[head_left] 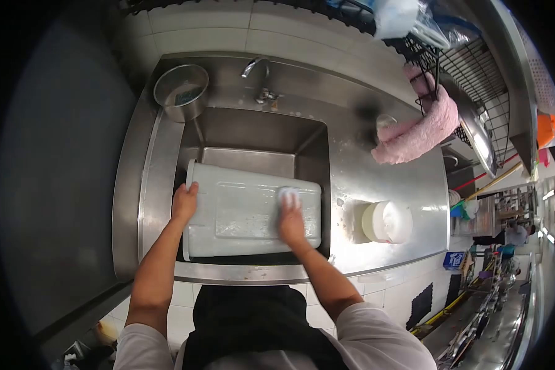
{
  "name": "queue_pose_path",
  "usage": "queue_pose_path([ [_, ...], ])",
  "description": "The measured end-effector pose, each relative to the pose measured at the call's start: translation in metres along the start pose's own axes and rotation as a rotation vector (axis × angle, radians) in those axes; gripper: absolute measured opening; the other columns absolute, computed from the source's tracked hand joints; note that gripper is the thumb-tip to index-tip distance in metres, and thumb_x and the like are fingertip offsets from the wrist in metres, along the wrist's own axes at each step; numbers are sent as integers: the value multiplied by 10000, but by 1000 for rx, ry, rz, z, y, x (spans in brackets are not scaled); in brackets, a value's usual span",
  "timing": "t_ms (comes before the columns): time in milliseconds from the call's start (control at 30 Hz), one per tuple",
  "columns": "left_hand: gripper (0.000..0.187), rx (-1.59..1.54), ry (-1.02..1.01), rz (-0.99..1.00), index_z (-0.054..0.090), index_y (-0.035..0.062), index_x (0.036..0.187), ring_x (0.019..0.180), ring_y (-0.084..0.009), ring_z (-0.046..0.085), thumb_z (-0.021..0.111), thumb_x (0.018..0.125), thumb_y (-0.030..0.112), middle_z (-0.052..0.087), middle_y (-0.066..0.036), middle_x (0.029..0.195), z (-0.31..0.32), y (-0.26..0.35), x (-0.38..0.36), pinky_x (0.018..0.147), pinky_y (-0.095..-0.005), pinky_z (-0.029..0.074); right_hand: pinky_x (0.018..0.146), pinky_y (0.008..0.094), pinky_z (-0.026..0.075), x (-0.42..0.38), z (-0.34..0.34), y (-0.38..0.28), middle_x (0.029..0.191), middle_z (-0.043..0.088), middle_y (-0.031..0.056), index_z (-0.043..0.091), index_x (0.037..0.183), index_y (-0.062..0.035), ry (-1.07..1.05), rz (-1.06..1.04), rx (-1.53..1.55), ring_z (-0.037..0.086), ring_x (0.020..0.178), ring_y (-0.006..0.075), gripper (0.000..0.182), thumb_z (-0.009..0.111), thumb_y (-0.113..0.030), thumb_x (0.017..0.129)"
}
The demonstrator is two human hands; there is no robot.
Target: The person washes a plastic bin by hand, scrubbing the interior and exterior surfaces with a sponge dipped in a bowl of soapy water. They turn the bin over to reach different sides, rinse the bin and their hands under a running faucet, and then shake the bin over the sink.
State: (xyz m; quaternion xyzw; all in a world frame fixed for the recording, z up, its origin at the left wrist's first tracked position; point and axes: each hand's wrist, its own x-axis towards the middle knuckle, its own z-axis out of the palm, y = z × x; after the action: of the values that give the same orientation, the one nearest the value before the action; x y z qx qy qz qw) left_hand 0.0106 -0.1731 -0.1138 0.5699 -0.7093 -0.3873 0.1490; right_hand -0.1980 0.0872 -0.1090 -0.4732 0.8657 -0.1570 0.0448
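A large grey-white plastic bin (246,213) lies on its side across the steel sink (250,132), with its rim to the left and wet streaks on its upper face. My left hand (185,200) grips the bin's rim at its upper left corner. On the right part of the bin, my right hand (291,219) presses a small whitish scrubbing pad (288,196) against the surface; the fingers are slightly blurred. The faucet (265,80) stands behind the sink, and no water is seen running from it.
A round metal pot (182,92) stands at the back left corner. On the right counter (357,160) is a white round tub (386,222). A pink towel (422,132) hangs from a black rack at the upper right. Another person (517,234) is far off at the right.
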Motion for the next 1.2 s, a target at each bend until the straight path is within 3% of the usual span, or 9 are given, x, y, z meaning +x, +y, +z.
queue_pose_path([
  [167, 510, -105, -109, -22, 573, -79, 1067, 1016, -378, 571, 499, 901, 397, 616, -253, 1050, -11, 16, -7, 894, -391, 417, 1087, 520, 224, 20, -1, 41, 1414, 285, 291, 259, 1410, 10, 8, 313, -64, 263, 1321, 457, 666, 444, 3, 771],
  [200, 495, -180, -123, -31, 574, -78, 1068, 1003, -356, 578, 509, 901, 383, 622, -240, 1042, -7, 9, -1, 889, -378, 419, 1080, 537, 224, 27, 3, 24, 1406, 292, 290, 279, 1400, 7, 163, 196, -41, 251, 1323, 460, 650, 440, 8, 770],
  [433, 632, -193, -161, -93, 398, -129, 1281, 1096, -221, 527, 537, 913, 365, 567, -162, 1197, -18, 18, -9, 961, -300, 373, 1079, 496, 267, 80, 22, -93, 1335, 361, 252, 420, 1319, -20, 36, -317, 244, 308, 1307, 370, 557, 466, -3, 764],
  [467, 632, -200, -166, -97, 398, -129, 1281, 1096, -221, 527, 537, 913, 365, 567, -162, 1197, -14, 22, -14, 961, -300, 373, 1052, 495, 296, 83, 11, -75, 1263, 458, 248, 432, 1310, -15, 156, -366, 147, 400, 1234, 382, 537, 466, -32, 774],
  [533, 443, -284, -75, -55, 576, -80, 1070, 976, -285, 588, 527, 909, 330, 635, -200, 1026, -17, 28, -19, 878, -347, 424, 1027, 490, 319, 79, 36, 6, 1220, 517, 223, 440, 1302, -12, -8, -50, -1, 448, 1186, 388, 521, 468, -65, 784],
  [667, 533, -200, -115, -43, 541, -94, 1146, 1075, -344, 556, 524, 900, 379, 602, -252, 1103, 2, -4, 6, 938, -369, 402, 1024, 509, 309, 66, 0, 83, 1326, 416, 251, 446, 1303, -12, 74, 79, -1, 357, 1266, 391, 554, 476, -88, 755],
  [700, 571, -124, -39, -41, 526, -98, 1172, 1113, -367, 538, 524, 896, 402, 587, -270, 1133, 7, -17, 11, 960, -378, 392, 1040, 508, 288, 62, -8, 59, 1332, 404, 259, 446, 1308, -22, 84, 185, 45, 344, 1274, 393, 581, 475, -50, 729],
  [967, 683, -214, -67, -2, 526, -83, 1185, 1157, -362, 513, 410, 921, 535, 568, -265, 1177, 5, -10, 1, 982, -371, 376, 1096, 476, 231, 120, 35, -160, 1363, 426, 161, 452, 1310, -32, 29, -328, 292, 330, 1304, 357, 569, 495, -27, 743],
  [1200, 590, -487, -218, -74, 537, -23, 1226, 1181, -245, 496, 386, 959, 481, 563, -167, 1233, -1, -4, -3, 1011, -310, 341, 1077, 462, 293, 76, 19, -166, 1349, 426, 165, 472, 1275, -29, -103, -515, 319, 354, 1265, 419, 510, 555, -59, 772],
])
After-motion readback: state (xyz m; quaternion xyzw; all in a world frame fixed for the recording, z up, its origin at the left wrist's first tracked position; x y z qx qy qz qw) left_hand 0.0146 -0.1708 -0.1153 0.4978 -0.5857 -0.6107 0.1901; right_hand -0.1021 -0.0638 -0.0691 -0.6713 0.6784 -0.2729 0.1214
